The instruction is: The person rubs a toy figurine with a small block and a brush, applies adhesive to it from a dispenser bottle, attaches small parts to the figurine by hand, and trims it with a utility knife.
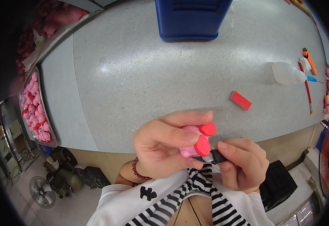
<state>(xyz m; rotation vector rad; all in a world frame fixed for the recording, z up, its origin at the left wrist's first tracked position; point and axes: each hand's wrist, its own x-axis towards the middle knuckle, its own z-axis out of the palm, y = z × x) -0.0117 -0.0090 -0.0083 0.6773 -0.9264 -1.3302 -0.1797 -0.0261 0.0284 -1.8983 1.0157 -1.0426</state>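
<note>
My left hand is closed round a small pink toy figure with two bright red oval feet, held above the table's front edge. My right hand pinches a small black piece with a flat, shiny metal end, which looks like a USB plug. That metal end touches or lies right against the figure's underside, beside the lower red foot; whether it sits inside cannot be seen. Left fingertips partly cover the figure's body.
On the grey table lie a red block, a clear needle-tipped bottle, a red brush and an orange cutter. A blue bin stands at the back. Several pink figures fill a tray at left.
</note>
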